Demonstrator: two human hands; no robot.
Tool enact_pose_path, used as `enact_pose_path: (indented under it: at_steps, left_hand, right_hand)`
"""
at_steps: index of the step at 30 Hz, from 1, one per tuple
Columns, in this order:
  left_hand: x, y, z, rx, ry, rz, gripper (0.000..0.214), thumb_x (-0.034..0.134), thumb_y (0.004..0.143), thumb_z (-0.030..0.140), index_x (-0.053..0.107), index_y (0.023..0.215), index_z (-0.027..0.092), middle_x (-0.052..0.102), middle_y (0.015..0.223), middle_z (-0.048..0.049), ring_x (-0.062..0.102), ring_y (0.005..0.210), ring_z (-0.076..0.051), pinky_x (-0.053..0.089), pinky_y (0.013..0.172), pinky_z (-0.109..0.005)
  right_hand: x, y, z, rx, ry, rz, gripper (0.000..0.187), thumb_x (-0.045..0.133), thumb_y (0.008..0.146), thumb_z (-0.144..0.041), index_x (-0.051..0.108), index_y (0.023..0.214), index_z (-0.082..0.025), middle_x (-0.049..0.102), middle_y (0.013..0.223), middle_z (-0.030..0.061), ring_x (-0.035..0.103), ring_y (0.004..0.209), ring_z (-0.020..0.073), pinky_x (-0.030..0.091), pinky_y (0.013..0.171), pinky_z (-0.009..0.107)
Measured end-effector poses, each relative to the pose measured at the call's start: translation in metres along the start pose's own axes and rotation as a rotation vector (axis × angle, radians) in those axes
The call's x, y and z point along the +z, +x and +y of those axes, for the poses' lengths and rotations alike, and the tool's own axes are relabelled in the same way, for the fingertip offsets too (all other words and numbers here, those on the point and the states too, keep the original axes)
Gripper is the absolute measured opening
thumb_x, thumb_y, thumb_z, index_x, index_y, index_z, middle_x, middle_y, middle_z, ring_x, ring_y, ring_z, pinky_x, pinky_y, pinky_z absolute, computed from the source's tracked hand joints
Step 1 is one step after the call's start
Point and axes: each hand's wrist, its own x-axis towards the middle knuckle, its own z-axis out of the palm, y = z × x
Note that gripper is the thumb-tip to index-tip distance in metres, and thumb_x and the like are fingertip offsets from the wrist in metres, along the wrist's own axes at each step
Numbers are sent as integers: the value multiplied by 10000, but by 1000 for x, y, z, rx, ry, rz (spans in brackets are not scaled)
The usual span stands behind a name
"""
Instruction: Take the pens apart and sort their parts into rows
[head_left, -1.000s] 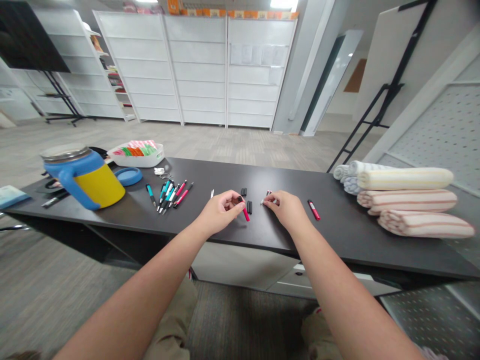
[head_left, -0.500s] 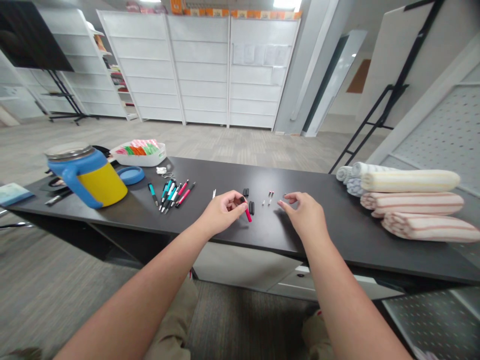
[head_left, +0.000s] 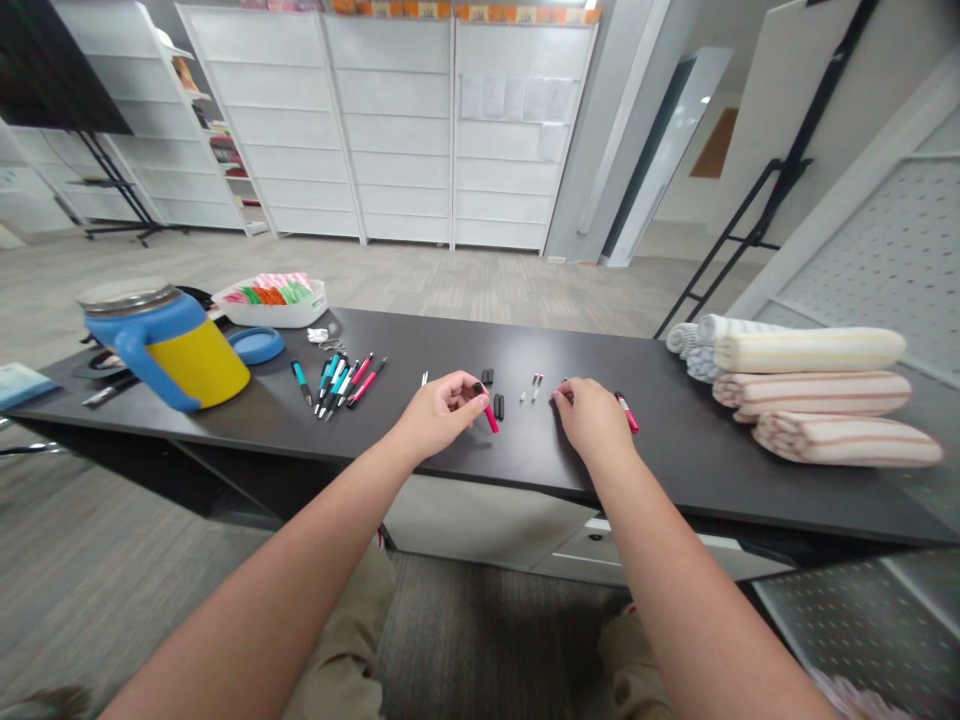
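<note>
My left hand (head_left: 444, 415) pinches a red pen barrel (head_left: 490, 416) with a black end, tilted above the dark table. Beside the barrel, small black pen pieces (head_left: 499, 406) lie in a pair, and more black pieces (head_left: 487, 376) rest behind them. Thin pen parts with red tips (head_left: 536, 381) and a small clear piece (head_left: 522, 397) lie between my hands. My right hand (head_left: 592, 418) is low at the table, fingers drawn together; anything in them is hidden. Just right of it lies a red pen part (head_left: 626, 412) with a dark end.
Several teal, red and black pens (head_left: 337, 386) lie at left. Behind them are a blue-yellow mug (head_left: 199, 365), its blue lid (head_left: 256, 345) and a white basket (head_left: 319, 305) of colourful packets. Rolled towels (head_left: 817, 393) are stacked on the right of the table (head_left: 420, 335).
My right hand's fingers have closed together and the hand has turned lower, uncovering the red pen part beside it. My left hand keeps the barrel nearly in place. The view has shifted slightly.
</note>
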Motion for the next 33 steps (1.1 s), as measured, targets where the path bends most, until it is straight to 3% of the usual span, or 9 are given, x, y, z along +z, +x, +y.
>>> enact_pose_path:
  at_steps: [8, 15, 20, 25, 33]
  left_hand:
    - [1, 0, -1, -9, -43, -1, 267, 690, 888, 416, 647, 990, 173, 666, 809, 1, 598, 617, -100, 477, 601, -223]
    - [1, 0, -3, -11, -45, -13, 270, 687, 893, 419, 642, 994, 173, 665, 830, -3, 601, 636, -103, 486, 612, -227]
    - [1, 0, -2, -7, -37, -12, 264, 682, 896, 415, 641, 995, 173, 666, 828, -3, 603, 640, -104, 484, 610, -227]
    - [0, 0, -1, -6, -26, -8, 259, 679, 893, 413, 642, 986, 174, 665, 814, -1, 600, 619, -103, 477, 595, -229]
    - [0, 0, -1, -2, -13, -11, 250, 674, 900, 407, 650, 988, 175, 663, 803, 2, 602, 620, -101, 478, 597, -225]
  right_hand:
    - [-12, -12, -10, -17, 323, -41, 99, 670, 883, -261, 752, 925, -223, 759, 839, 10, 701, 776, 172, 485, 752, 278]
    - [-5, -6, -10, -118, 230, -91, 170, 659, 852, -210, 797, 950, -224, 742, 942, 42, 657, 823, 178, 465, 773, 290]
    - [-2, -6, -6, -103, 248, -96, 149, 669, 874, -227, 789, 961, -232, 731, 890, 28, 653, 780, 171, 468, 751, 288]
    - [-2, -9, -5, -58, 154, -48, 129, 697, 904, -300, 768, 913, -192, 712, 915, 75, 658, 799, 203, 474, 754, 313]
    - [-5, -14, -9, -86, 110, -8, 143, 606, 975, -280, 708, 931, -189, 727, 913, 89, 669, 863, 246, 462, 773, 340]
